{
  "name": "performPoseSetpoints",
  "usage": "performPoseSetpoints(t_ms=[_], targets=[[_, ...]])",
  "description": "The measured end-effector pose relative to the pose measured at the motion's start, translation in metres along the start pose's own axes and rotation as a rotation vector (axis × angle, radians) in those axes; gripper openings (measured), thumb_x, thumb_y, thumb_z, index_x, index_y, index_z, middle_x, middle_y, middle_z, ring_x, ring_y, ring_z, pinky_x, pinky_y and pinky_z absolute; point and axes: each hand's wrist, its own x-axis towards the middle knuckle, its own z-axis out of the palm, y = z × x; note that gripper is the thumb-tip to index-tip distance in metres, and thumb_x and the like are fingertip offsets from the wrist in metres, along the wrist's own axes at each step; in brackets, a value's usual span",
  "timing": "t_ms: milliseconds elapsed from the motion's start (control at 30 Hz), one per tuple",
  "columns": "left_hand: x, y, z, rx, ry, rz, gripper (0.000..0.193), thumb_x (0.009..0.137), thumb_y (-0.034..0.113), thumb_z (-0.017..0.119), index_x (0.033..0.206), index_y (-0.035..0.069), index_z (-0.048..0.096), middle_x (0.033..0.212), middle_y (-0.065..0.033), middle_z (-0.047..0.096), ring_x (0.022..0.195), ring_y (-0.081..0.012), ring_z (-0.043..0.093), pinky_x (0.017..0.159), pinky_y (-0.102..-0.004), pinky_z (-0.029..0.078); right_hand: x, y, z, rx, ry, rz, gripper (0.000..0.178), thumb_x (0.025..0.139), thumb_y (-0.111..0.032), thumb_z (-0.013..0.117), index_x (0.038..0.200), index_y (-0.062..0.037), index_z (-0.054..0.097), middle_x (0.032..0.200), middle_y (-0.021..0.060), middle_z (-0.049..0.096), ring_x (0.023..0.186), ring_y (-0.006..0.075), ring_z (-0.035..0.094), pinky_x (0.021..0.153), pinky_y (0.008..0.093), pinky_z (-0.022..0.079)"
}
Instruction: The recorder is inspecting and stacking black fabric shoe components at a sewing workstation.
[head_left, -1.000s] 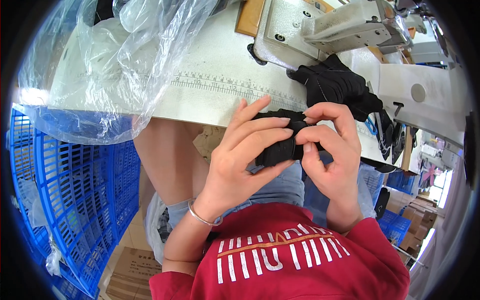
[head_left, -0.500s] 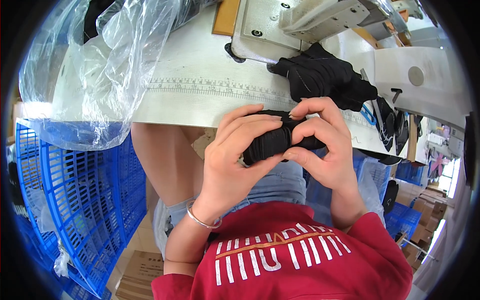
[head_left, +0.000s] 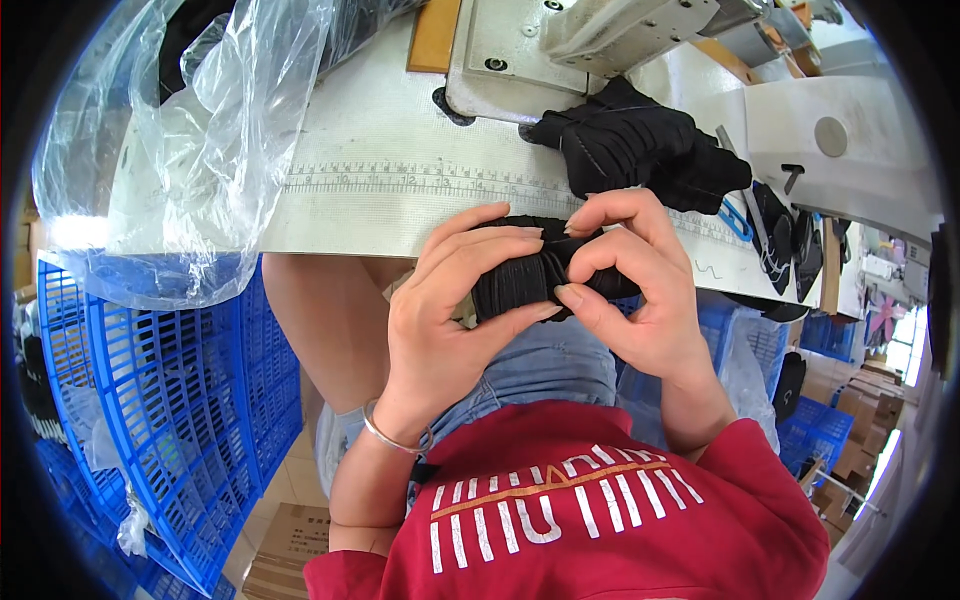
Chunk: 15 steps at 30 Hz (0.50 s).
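Between my two hands, at the table's front edge, is a thick bundle of black fabric pieces (head_left: 515,288), folded or stacked in layers. My left hand (head_left: 435,305) wraps round its left end, fingers over the far side and thumb along the near side. My right hand (head_left: 645,285) is curled at the bundle's right part, thumb and fingertips gripping the layers near its middle. Part of the right end is hidden behind those fingers. Just beyond, a heap of black fabric pieces (head_left: 640,140) lies on the white table (head_left: 370,215) beside the sewing machine (head_left: 630,35).
Clear plastic bags (head_left: 220,150) hang over the table's left end. Blue plastic crates (head_left: 180,400) stand below on the left, with a cardboard box (head_left: 290,545) nearby. Blue-handled snips (head_left: 735,220) and dark pieces (head_left: 775,235) lie at the right of the table.
Both hands and the bundle have shifted slightly left in view, as has the table. My right thumb and fingertips have moved a little on the layers. The bundle stays held.
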Motion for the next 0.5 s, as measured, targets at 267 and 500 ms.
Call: performPoseSetpoints(t_ms=[267, 500], targets=[[-0.002, -0.004, 0.006, 0.048, 0.112, 0.062, 0.048, 0.065, 0.004, 0.087, 0.110, 0.004, 0.070, 0.113, -0.0101, 0.071, 0.120, -0.0332, 0.062, 0.097, -0.0414, 0.053, 0.006, 0.007, 0.009, -0.062, 0.052, -0.138, 0.020, 0.073, 0.001, 0.073, 0.090, -0.0060, 0.066, 0.112, 0.0129, 0.054, 0.089, 0.0238, 0.060, 0.077, 0.0336, 0.050], [-0.004, -0.006, 0.005, 0.059, 0.119, 0.075, 0.048, 0.066, 0.003, 0.087, 0.111, 0.004, 0.069, 0.115, -0.0103, 0.070, 0.119, -0.0333, 0.063, 0.095, -0.0403, 0.055, 0.012, 0.001, 0.005, -0.025, -0.010, -0.074, 0.025, 0.071, -0.009, 0.083, 0.090, -0.0067, 0.066, 0.112, 0.0121, 0.054, 0.089, 0.0226, 0.060, 0.077, 0.0339, 0.050]])
